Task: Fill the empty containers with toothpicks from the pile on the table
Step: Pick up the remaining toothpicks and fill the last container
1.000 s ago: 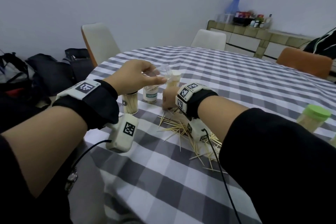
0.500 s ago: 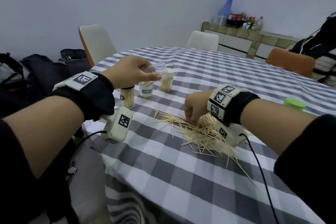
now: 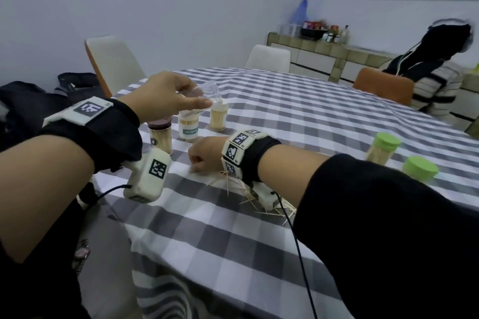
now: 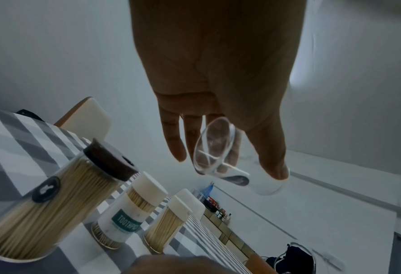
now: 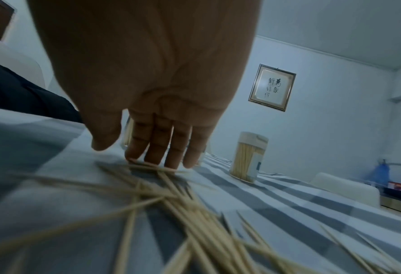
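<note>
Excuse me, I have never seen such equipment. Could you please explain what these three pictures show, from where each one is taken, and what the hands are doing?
No machine here: a person wears a camera on the head and one on each wrist. The head view looks down at a checked table. The left wrist view shows the left hand in the air, holding a clear empty container tilted on its side. Below it stand three jars of toothpicks, with lids on. The right wrist view shows the right hand with fingertips on the loose toothpick pile. Whether it already pinches any, I cannot tell. Near the table's right side are a green-lidded jar and another green lid.
</note>
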